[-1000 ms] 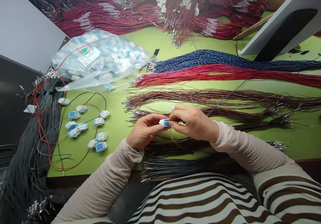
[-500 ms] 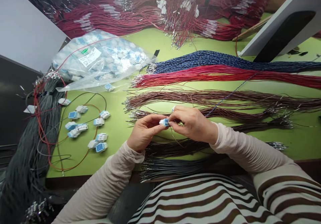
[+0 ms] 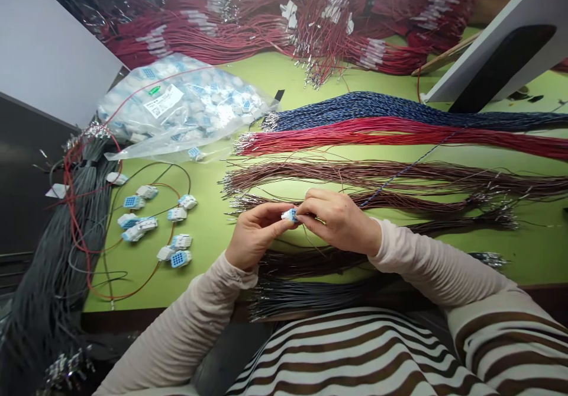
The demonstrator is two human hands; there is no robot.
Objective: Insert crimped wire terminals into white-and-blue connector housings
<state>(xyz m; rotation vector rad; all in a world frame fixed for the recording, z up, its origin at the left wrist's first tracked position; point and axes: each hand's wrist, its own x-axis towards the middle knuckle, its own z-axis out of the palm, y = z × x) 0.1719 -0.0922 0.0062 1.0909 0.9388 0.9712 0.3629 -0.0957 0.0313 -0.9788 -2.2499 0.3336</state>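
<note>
My left hand point(image 3: 255, 235) pinches a small white and blue connector point(image 3: 290, 215) over the green table point(image 3: 208, 230). My right hand point(image 3: 339, 218) is closed against the connector's right side, its fingertips pinching a thin wire at it. A thin blue wire point(image 3: 399, 171) runs from my right hand up to the right. Under my hands lie rows of brown wires point(image 3: 399, 174) with metal terminals.
Several finished connectors with red and dark wires point(image 3: 153, 224) lie at the left. A clear bag of connectors point(image 3: 181, 109) sits behind them. Blue wires point(image 3: 399, 107), red wires point(image 3: 399, 132), grey wires point(image 3: 310, 294), a dark bundle point(image 3: 48, 266) and a tilted monitor point(image 3: 501, 47) surround the spot.
Both hands have shifted slightly up with the connector; the grip is the same. The view has tilted a little.
</note>
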